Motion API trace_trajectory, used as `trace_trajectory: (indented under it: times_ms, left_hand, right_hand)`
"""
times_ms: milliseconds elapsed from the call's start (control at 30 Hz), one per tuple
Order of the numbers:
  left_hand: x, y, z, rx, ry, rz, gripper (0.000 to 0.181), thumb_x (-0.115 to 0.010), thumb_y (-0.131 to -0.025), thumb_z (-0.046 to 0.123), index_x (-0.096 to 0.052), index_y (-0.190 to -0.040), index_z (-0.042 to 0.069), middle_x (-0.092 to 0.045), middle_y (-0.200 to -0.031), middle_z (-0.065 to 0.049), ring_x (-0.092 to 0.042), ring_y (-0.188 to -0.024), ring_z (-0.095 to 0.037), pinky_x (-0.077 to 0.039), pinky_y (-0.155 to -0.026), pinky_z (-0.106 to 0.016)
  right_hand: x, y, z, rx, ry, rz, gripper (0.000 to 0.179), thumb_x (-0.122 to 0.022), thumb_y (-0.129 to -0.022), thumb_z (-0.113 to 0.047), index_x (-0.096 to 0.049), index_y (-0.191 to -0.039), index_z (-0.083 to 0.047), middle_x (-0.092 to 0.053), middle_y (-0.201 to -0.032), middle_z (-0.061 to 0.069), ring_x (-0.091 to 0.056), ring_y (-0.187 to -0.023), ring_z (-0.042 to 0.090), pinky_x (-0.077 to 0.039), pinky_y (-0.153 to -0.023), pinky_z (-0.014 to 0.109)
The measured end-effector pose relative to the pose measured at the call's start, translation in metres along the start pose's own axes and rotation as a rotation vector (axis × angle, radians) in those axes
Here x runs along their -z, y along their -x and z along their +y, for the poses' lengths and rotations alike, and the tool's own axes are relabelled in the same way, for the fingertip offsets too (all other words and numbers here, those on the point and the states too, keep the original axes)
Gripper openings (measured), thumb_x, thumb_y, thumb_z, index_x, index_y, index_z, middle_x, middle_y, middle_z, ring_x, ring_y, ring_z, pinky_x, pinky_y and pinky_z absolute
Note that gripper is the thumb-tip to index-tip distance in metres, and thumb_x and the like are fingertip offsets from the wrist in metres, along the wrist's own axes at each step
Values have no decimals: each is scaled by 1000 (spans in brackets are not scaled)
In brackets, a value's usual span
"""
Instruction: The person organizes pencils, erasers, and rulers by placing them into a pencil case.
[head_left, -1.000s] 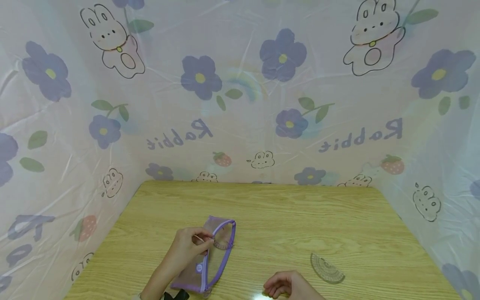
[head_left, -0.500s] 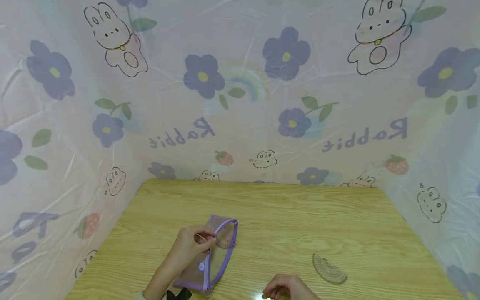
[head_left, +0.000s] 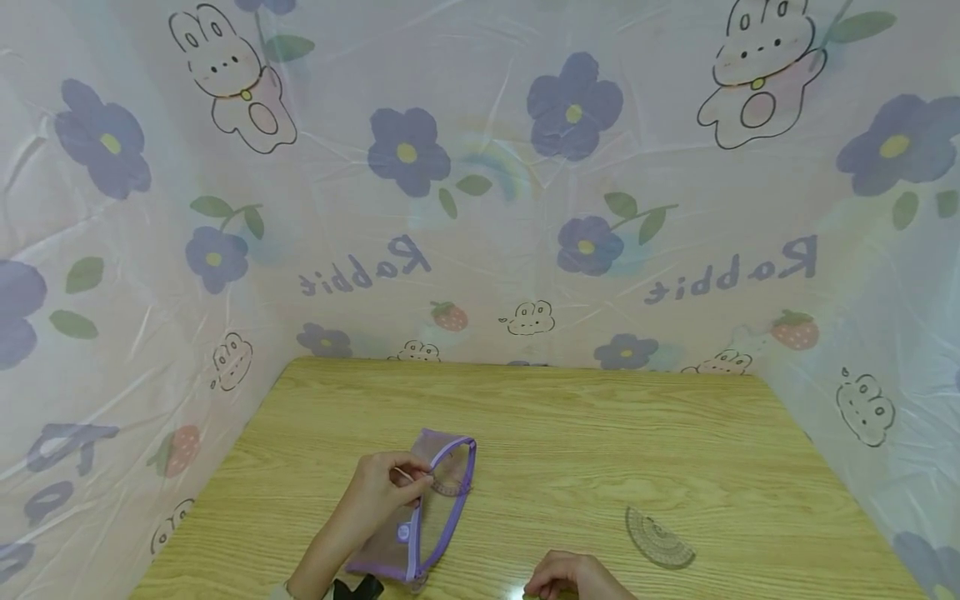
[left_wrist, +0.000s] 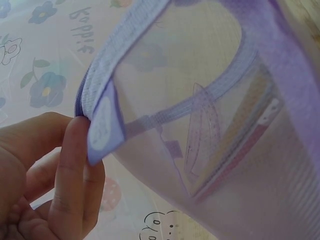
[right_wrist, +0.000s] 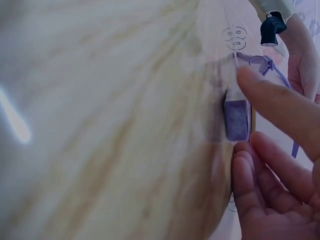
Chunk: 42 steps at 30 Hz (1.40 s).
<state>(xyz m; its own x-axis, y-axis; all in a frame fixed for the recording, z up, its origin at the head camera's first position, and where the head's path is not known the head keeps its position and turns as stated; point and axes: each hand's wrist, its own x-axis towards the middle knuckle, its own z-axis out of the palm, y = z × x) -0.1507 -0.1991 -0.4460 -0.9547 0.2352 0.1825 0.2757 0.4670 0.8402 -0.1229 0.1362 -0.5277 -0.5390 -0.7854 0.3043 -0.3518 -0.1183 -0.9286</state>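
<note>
My left hand pinches the zip edge of a purple see-through pencil case, whose mouth gapes toward the right. In the left wrist view, finger and thumb are at the zip beside a lilac tag. Inside the case, a clear protractor and several slim sticks show through the side. My right hand rests low by the near edge of the head view, fingers loosely curled. In the right wrist view, a small purple-blue block with a pale top appears close to its fingertips.
A clear half-round protractor lies on the wood-grain table, right of the right hand. Patterned cloth encloses the table at the back and both sides. Something black is at the left wrist.
The head view has shifted slightly. The right hand has drawn a little lower toward the near edge. The left hand keeps its grip on the pencil case.
</note>
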Motion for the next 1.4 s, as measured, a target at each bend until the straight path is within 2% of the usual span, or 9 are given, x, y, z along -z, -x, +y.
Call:
trace_trajectory:
  times_ms: [200,267,367,567,833,1033,1200,1400]
  left_hand:
    - [0,0,1,4,18,-4,9,-73,-91,5,-73,-98,-1,-68,-83,-11,-66,-62,-12,-62,-58,-35]
    - [0,0,2,3,19,-6,9,-73,-91,4,-72,-98,-2,-69,-83,-13,-67,-61,-13,-61,-57,-32]
    - [-1,0,2,3,19,-7,9,-73,-91,4,-72,-97,-2,-69,-84,-15,-67,-61,-12,-61,-56,-28]
    - [-2,-1,2,13,26,-4,9,-73,-91,5,-73,-97,-1,-68,-84,-16,-67,-61,-12,-61,-57,-30]
    - [-3,0,2,6,19,-3,9,-73,-90,4,-73,-97,-1,-68,-84,-15,-67,-61,-12,-59,-56,-23]
    - [-3,1,2,2,6,-4,10,-73,-91,6,-72,-98,-2,-69,-83,-10,-66,-61,-11,-60,-57,-26]
    - [-2,1,2,11,15,-3,12,-73,-91,8,-72,-98,-2,-69,-84,-13,-66,-62,-11,-61,-57,-31]
    - [-1,0,3,16,12,0,13,-73,-91,7,-72,-98,-4,-69,-84,-13,-66,-62,-12,-61,-57,-32]
  right_hand:
    - [-2,0,-1,-47,-51,14,15,-65,-92,5,-69,-106,11,-67,-102,13,-61,-91,2,-61,-76,29]
    - [-3,0,-1,-63,-55,16,15,-66,-92,3,-69,-105,12,-67,-101,12,-61,-91,2,-60,-76,28]
    - [-2,0,0,-56,-36,16,15,-66,-93,3,-70,-104,11,-66,-99,13,-61,-90,2,-61,-74,28]
    - [-2,0,4,-13,12,13,11,-67,-92,3,-71,-101,9,-66,-97,17,-62,-89,2,-61,-72,30]
    - [-2,1,8,76,143,12,9,-66,-90,8,-73,-96,5,-65,-95,16,-61,-90,1,-60,-70,27]
    - [-5,1,9,69,195,27,7,-67,-90,5,-73,-93,3,-66,-94,12,-59,-89,-1,-60,-69,25]
    - [-6,0,9,68,235,35,7,-67,-91,3,-73,-92,2,-65,-93,12,-59,-89,-2,-59,-68,23]
    - [-5,-1,5,59,191,39,8,-67,-89,3,-72,-95,2,-69,-92,13,-60,-88,-1,-59,-67,24]
